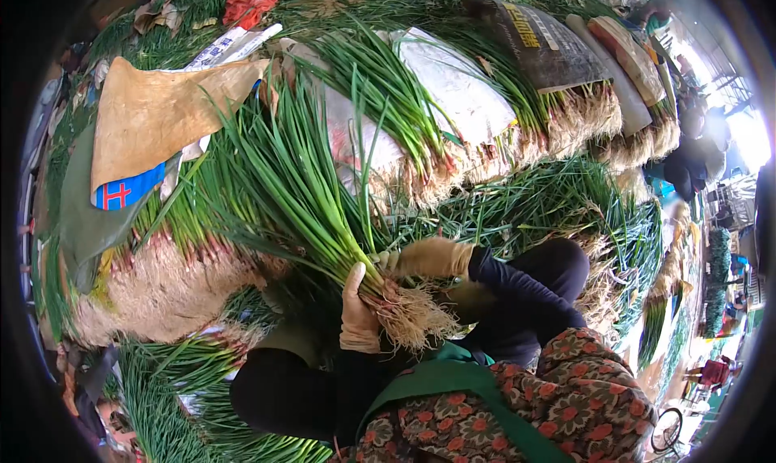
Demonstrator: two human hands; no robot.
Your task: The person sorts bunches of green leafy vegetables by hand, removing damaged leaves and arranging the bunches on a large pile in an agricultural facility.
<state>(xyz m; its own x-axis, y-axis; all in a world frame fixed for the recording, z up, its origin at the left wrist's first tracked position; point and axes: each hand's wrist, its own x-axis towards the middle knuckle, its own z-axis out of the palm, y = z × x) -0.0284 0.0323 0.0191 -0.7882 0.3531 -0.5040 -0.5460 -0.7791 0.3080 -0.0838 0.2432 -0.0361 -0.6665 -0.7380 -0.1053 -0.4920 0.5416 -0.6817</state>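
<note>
A bunch of green onions (311, 192) slants across my lap, its long leaves pointing up and left and its pale, tangled roots (412, 316) toward me. My left hand (358, 313), in a tan glove, is closed around the lower stems just above the roots, with the thumb on top. From the right, my gloved right hand (424, 258) reaches to the same stems, its curled fingertips gripping at the bunch's far side. Part of those fingers is hidden behind the stems.
Stacked green onions with roots facing me (178, 285) lie at the left, partly under a tan sheet (153, 115). More bundles sit ahead under a white sack (453, 79) and a dark sack (541, 47). Loose green onions (509, 204) spread beyond my knees. Other people are farther right.
</note>
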